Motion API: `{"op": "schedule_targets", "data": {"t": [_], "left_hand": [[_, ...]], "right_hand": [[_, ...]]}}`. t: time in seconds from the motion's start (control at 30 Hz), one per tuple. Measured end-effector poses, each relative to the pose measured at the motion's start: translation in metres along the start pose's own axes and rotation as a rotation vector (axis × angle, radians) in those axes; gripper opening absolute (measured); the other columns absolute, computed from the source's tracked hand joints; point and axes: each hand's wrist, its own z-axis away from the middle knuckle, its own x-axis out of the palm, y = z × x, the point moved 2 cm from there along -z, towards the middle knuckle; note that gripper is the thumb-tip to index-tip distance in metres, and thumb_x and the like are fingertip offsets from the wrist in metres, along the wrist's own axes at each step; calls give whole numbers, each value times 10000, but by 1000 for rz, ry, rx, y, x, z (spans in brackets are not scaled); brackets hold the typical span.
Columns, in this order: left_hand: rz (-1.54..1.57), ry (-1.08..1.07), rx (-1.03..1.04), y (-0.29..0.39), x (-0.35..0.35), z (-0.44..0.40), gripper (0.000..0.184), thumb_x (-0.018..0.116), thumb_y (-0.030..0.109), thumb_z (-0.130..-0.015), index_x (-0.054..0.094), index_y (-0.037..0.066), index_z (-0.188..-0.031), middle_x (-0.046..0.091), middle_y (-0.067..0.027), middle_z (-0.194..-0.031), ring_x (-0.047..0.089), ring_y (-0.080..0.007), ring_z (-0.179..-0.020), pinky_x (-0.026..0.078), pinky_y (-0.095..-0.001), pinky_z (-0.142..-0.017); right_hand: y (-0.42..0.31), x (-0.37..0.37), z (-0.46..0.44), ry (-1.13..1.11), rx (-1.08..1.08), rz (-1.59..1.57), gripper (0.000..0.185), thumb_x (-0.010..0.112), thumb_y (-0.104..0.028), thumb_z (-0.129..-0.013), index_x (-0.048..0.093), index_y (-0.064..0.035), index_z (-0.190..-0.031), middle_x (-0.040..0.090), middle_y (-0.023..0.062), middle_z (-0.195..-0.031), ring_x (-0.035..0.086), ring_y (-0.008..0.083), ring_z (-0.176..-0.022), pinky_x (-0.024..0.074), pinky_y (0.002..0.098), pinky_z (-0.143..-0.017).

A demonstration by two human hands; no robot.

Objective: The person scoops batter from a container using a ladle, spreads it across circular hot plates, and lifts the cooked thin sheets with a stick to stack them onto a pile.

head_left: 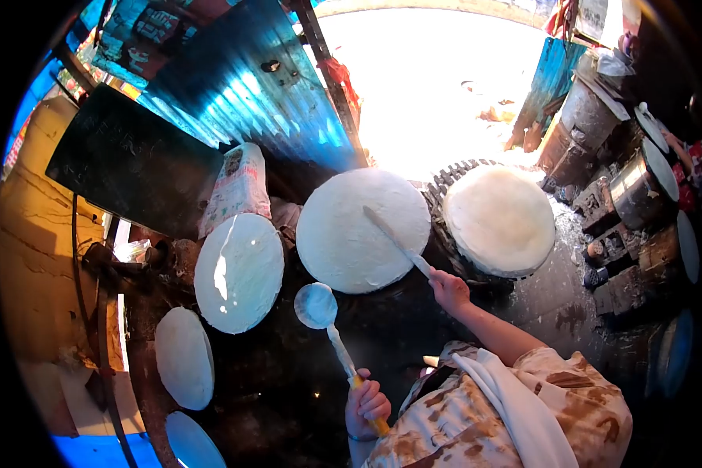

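Observation:
My left hand (pixel 368 405) is closed round the yellow handle of a long ladle (pixel 317 305). The ladle's round, white-coated bowl hangs just below the middle white disc (pixel 351 234). In my right hand (pixel 449 292) is the handle of a long flat spatula (pixel 390 232), its blade lying over that same disc and its tip near the disc's centre. A second round, cream-coloured disc (pixel 499 222) sits to the right of my right hand. Another white disc (pixel 239 274) is to the left, above and left of the ladle bowl.
More round discs stand at the lower left (pixel 184 359) and along the right side (pixel 660 169). Bricks (pixel 600 204) and metal drums (pixel 589 113) line the right. A dark panel (pixel 136 160) and corrugated sheet (pixel 249 86) stand at the upper left. Another person's arm (pixel 676 148) shows far right.

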Motion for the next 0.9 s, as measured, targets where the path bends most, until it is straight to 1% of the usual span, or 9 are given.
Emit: {"op": "schedule_targets", "data": {"t": [0.07, 0.3, 0.37, 0.5, 0.6, 0.63, 0.7, 0.77, 0.9], "left_hand": [[-9, -1, 5, 0, 0, -3, 240, 349, 110, -958, 472, 37, -1150, 383, 15, -546, 373, -12, -375, 358, -148, -385], [46, 3, 55, -13, 11, -6, 245, 346, 109, -957, 473, 11, -1142, 388, 10, -547, 392, -10, -381, 379, -152, -397], [62, -2, 81, -17, 14, -11, 234, 336, 101, -957, 474, 24, -1129, 385, 8, -551, 390, -15, -385, 378, -157, -396], [99, -42, 129, -21, 22, -26, 224, 324, 88, -954, 475, 25, -1107, 371, 6, -544, 389, -23, -382, 380, -160, -397], [110, -63, 170, -26, 22, -34, 235, 359, 116, -953, 459, -15, -1120, 395, 1, -541, 418, -24, -381, 399, -166, -408], [106, -81, 180, -26, 26, -38, 234, 362, 114, -951, 457, -16, -1121, 395, 1, -541, 418, -25, -382, 402, -169, -409], [104, -88, 219, -30, 29, -44, 233, 365, 111, -950, 455, -19, -1121, 396, -1, -542, 419, -26, -384, 403, -169, -408], [122, -60, 252, -34, 25, -40, 232, 369, 107, -948, 454, -22, -1120, 396, -2, -542, 419, -26, -387, 404, -170, -408], [168, -52, 309, -39, 20, -42, 234, 372, 103, -947, 448, -29, -1125, 392, -4, -541, 419, -25, -391, 407, -171, -409]], "right_hand": [[3, 2, -9, 16, 5, -51, 249, 593, -213, -804, 617, -180, -1050, 646, 135, -844, 619, 307, -834, 487, 401, -691], [18, 3, -24, -92, 104, -160, 272, 607, -222, -809, 619, -162, -1074, 648, 143, -867, 632, 296, -821, 494, 378, -698], [20, 26, -1, -32, 118, -452, 280, 624, -200, -802, 616, -144, -1076, 647, 148, -865, 639, 287, -805, 494, 355, -693], [-12, 33, 22, -237, -3, -431, 255, 607, -198, -816, 614, -143, -1064, 636, 147, -810, 635, 285, -734, 492, 358, -653], [-22, 32, 7, -300, -442, -188, 250, 541, -241, -845, 577, -188, -1087, 596, 122, -698, 617, 294, -664, 470, 420, -556], [-21, 26, 5, -300, -460, -194, 250, 541, -241, -845, 577, -188, -1087, 596, 122, -698, 617, 294, -664, 470, 420, -556], [-16, 4, -3, -397, -472, 113, 266, 560, -233, -829, 576, -217, -1094, 571, 105, -672, 612, 292, -640, 472, 421, -525], [12, -10, -15, -234, -415, 119, 253, 602, -210, -792, 625, -228, -1044, 571, 103, -662, 600, 255, -584, 463, 385, -482], [49, -36, -45, -105, -317, 45, 267, 589, -221, -800, 603, -212, -1066, 592, 91, -706, 610, 288, -639, 485, 406, -547]]}}
